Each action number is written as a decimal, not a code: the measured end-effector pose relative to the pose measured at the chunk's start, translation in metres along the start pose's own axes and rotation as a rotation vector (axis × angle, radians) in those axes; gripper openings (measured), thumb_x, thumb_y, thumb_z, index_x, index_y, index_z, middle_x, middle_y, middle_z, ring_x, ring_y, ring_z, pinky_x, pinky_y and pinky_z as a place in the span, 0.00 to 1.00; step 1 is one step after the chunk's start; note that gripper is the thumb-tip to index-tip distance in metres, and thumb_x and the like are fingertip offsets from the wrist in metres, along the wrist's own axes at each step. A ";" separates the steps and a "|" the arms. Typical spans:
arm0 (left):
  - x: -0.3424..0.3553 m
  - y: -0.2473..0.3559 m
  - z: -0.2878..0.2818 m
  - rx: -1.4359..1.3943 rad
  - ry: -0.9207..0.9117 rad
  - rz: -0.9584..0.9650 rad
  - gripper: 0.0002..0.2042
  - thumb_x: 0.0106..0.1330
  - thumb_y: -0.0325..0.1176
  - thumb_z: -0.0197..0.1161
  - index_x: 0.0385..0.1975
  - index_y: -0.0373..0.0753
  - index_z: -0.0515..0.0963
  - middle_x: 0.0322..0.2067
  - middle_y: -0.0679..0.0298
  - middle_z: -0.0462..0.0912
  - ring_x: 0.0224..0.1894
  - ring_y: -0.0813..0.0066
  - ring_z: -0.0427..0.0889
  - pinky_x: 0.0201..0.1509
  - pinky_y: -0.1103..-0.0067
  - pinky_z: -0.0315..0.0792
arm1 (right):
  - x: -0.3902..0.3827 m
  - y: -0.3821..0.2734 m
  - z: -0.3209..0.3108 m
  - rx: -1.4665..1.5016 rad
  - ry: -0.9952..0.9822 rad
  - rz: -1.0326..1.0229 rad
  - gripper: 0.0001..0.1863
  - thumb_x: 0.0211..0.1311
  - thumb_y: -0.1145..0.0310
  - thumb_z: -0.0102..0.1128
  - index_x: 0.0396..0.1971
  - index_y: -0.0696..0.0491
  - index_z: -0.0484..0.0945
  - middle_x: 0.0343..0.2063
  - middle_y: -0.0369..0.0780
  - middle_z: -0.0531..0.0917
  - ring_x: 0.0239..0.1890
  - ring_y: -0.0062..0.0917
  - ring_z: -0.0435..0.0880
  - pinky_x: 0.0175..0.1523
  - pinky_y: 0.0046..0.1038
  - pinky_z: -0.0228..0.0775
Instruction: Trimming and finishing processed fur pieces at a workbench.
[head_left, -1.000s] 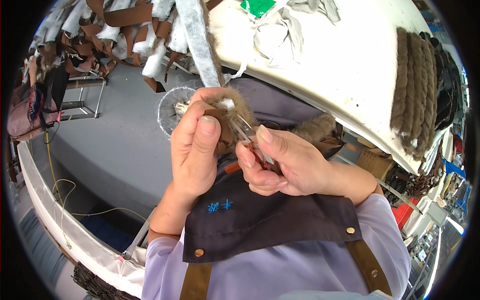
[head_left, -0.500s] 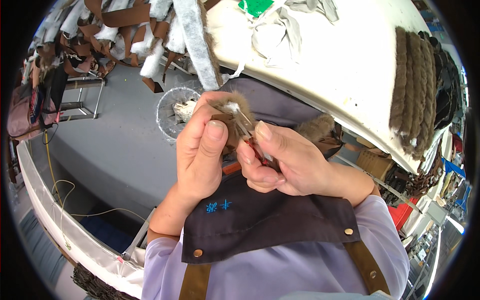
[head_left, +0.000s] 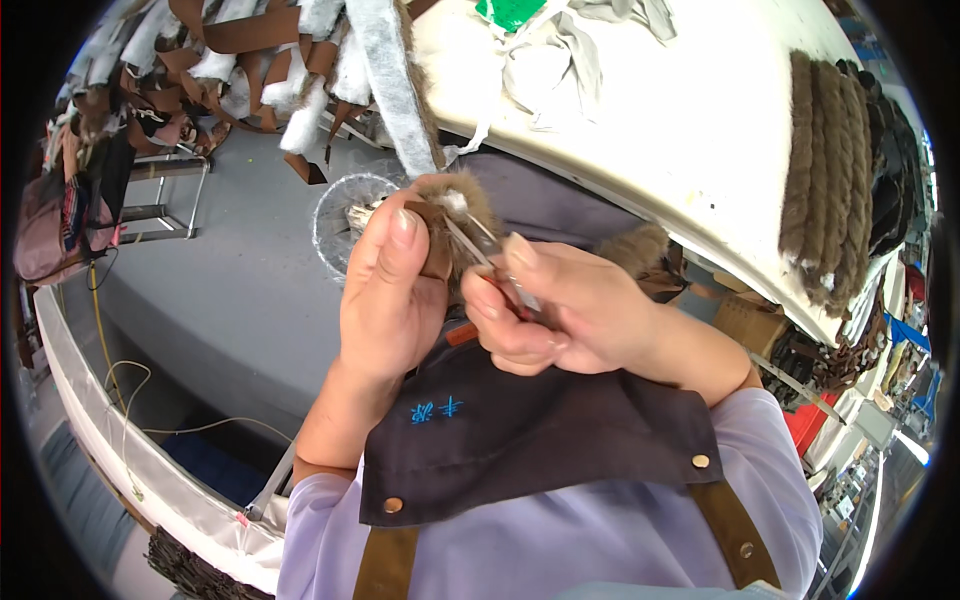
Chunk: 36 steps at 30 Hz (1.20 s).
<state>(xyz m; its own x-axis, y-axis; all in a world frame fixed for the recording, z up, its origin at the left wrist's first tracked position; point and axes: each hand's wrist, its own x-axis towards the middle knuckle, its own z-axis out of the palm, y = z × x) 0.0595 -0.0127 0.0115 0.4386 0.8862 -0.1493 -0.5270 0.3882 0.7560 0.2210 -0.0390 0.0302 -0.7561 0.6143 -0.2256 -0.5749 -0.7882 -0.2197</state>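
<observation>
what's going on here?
A person's left hand pinches a brown fur piece with white filling showing. The right hand holds a pointed metal tool, perhaps snips, with its tips at the piece. More fur strips lie on the white table, and a bin stands beyond the left hand.

The 1 piece of writing that shows clearly is a pair of small bright-blue characters point(head_left: 436, 410), 2 in all, set side by side on the bib of a dark apron point(head_left: 560, 430). They sit nearer the body than both hands, just below the left hand point(head_left: 390, 300) and lower left of the right hand point(head_left: 565, 310), and appear upside down from this view.
</observation>
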 end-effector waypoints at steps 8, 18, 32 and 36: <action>0.004 0.006 0.009 0.012 -0.071 0.072 0.21 0.68 0.42 0.46 0.49 0.27 0.65 0.51 0.58 0.64 0.53 0.71 0.67 0.57 0.76 0.60 | 0.005 -0.030 -0.006 -1.324 0.369 -0.753 0.17 0.52 0.63 0.64 0.31 0.54 0.64 0.25 0.31 0.67 0.24 0.13 0.59 0.30 0.17 0.56; 0.007 -0.003 -0.002 -0.071 -0.027 0.162 0.19 0.67 0.42 0.47 0.42 0.29 0.70 0.48 0.60 0.65 0.52 0.72 0.64 0.59 0.75 0.56 | 0.013 -0.016 -0.010 -0.575 0.253 -0.542 0.15 0.54 0.72 0.62 0.27 0.51 0.61 0.26 0.30 0.67 0.31 0.14 0.64 0.38 0.18 0.59; 0.002 -0.013 -0.011 -0.285 -0.094 -0.061 0.19 0.69 0.44 0.44 0.48 0.36 0.67 0.28 0.71 0.70 0.32 0.83 0.66 0.38 0.84 0.59 | 0.004 -0.013 -0.014 -1.131 0.621 -0.759 0.13 0.58 0.63 0.57 0.29 0.54 0.63 0.20 0.30 0.64 0.23 0.10 0.56 0.29 0.15 0.52; 0.001 -0.011 -0.004 -0.162 0.092 -0.082 0.16 0.69 0.44 0.44 0.44 0.38 0.69 0.19 0.76 0.56 0.23 0.84 0.52 0.30 0.84 0.50 | -0.018 -0.010 0.015 -0.710 0.269 -0.425 0.23 0.66 0.50 0.32 0.34 0.56 0.67 0.18 0.31 0.65 0.21 0.12 0.58 0.27 0.15 0.50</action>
<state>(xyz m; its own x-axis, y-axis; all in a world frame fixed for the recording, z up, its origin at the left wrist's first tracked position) 0.0634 -0.0149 0.0004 0.4207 0.8664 -0.2691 -0.6057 0.4891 0.6276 0.2361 -0.0426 0.0503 -0.3704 0.9098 -0.1874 -0.3930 -0.3362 -0.8559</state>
